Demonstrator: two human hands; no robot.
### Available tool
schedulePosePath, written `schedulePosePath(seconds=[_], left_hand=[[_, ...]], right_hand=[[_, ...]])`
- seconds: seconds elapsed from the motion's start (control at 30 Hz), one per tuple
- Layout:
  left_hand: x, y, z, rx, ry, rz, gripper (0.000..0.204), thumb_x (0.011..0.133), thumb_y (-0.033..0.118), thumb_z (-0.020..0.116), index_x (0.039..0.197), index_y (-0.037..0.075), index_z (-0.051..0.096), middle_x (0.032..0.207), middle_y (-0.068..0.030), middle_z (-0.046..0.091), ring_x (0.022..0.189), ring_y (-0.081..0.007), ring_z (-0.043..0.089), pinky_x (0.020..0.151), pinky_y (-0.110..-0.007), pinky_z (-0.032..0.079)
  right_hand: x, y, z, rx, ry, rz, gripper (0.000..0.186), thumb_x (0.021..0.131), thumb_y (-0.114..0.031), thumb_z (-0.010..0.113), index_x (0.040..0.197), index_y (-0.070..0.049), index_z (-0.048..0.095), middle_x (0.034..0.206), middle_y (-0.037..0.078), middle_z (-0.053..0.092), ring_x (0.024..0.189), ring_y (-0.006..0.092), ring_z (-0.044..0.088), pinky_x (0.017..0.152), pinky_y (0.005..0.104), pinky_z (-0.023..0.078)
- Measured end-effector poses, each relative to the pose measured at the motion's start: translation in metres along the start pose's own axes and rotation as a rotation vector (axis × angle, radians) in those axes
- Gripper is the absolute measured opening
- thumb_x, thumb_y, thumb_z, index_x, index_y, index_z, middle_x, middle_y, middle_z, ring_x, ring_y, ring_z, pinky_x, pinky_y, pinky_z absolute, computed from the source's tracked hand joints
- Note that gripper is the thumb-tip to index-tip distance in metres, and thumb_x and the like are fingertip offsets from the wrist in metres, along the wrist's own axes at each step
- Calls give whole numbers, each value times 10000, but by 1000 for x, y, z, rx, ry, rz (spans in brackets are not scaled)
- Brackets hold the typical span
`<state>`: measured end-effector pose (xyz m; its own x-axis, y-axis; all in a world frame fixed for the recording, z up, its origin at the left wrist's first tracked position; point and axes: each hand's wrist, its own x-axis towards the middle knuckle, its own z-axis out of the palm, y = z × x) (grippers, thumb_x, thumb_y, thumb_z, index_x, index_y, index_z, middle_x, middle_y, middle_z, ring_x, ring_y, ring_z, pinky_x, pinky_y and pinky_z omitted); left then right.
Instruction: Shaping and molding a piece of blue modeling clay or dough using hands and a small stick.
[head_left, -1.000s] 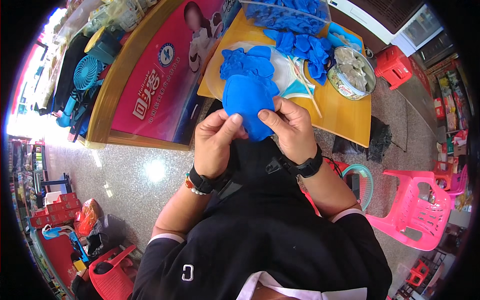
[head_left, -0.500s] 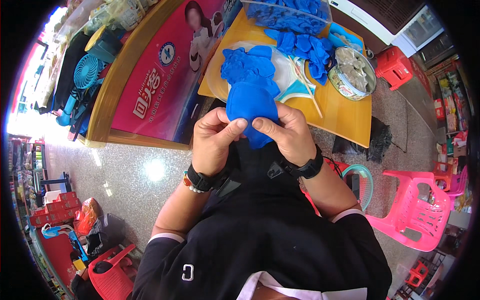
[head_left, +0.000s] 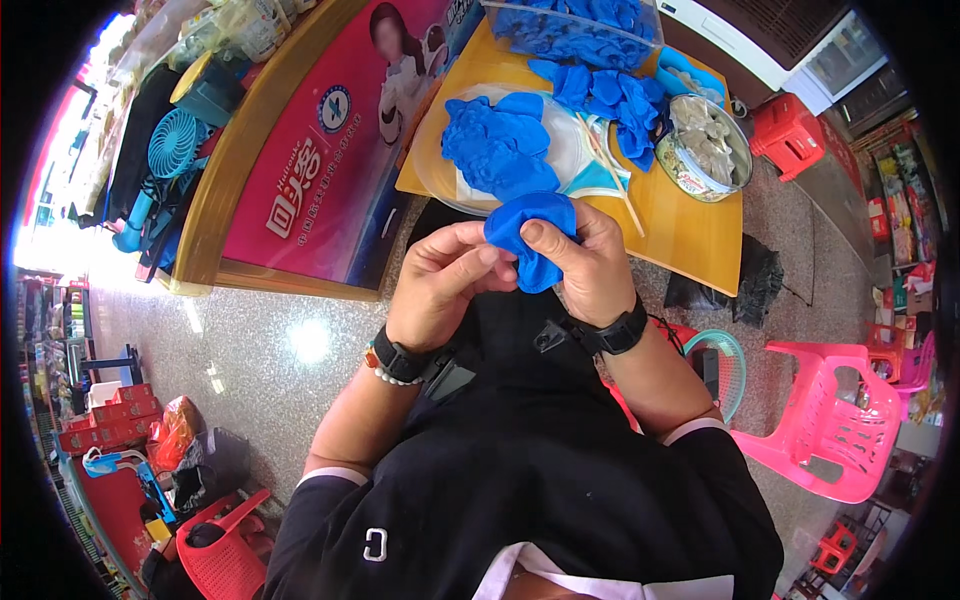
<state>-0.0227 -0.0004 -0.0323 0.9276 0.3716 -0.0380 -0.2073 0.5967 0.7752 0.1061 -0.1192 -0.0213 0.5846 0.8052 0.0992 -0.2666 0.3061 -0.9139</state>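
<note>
Just in front of the table edge, a small rounded piece of blue fabric is held up between my two hands. My right hand grips it, thumb pressed flat on its face and fingers behind. At its left edge the thumb and fingers of my left hand are closed; the fingertips there are partly hidden. Beyond my hands lies a heap of similar blue fabric pieces on a pale round tray.
On the yellow table are a clear bin of blue cloth, more loose blue pieces, a wooden stick and a round tin with greyish pieces. A counter stands left, a pink chair right.
The blue piece has been folded or turned and now looks smaller, with my right thumb higher on it. My left thumb and fingers have shifted to its left edge.
</note>
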Motion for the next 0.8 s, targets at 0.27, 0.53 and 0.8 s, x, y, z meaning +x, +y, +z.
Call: schedulePosePath(seconds=[0.27, 0.53, 0.8], left_hand=[[4, -5, 3, -7, 35, 21, 190, 900, 98, 604, 1078, 33, 616, 950, -60, 656, 841, -137, 636, 763, -302, 545], [10, -10, 2, 5, 156, 171, 68, 906, 94, 600, 941, 41, 575, 892, 5, 608, 777, -56, 551, 714, -190, 440], [15, -7, 22, 231, 222, 339, 159, 853, -14, 606, 994, 30, 548, 911, -9, 598, 800, -59, 562, 741, -189, 452]], right_hand=[[0, 3, 3, -43, -4, -8, 187, 870, -179, 674, 976, -25, 671, 837, 22, 676, 734, 72, 607, 663, 215, 481], [-1, 6, 16, -442, 19, -273, 153, 888, -169, 651, 941, -30, 617, 814, -17, 622, 729, 36, 537, 643, 207, 444], [1, 7, 11, -438, -6, -211, 188, 918, -111, 570, 767, -17, 507, 664, 12, 487, 615, 78, 427, 553, 251, 370]])
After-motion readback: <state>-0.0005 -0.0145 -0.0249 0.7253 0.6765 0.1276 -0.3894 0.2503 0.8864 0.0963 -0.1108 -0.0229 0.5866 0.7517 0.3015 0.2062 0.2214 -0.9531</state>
